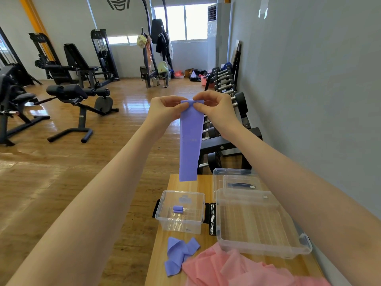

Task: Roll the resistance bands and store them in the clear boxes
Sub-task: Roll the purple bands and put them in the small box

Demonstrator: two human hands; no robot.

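A gym. Weight machines [68, 62] and padded benches [78, 104] stand far left on a glossy wood floor [51, 172]; a dumbbell rack [224, 93] lines the right wall. Coats hang on a stand [160, 46] by the far windows.

both bare arms extended forward and raised, forearms converging. left hand [168, 108] and right hand [212, 106] held close together at the same height, fingers and thumbs curled in a pinch.
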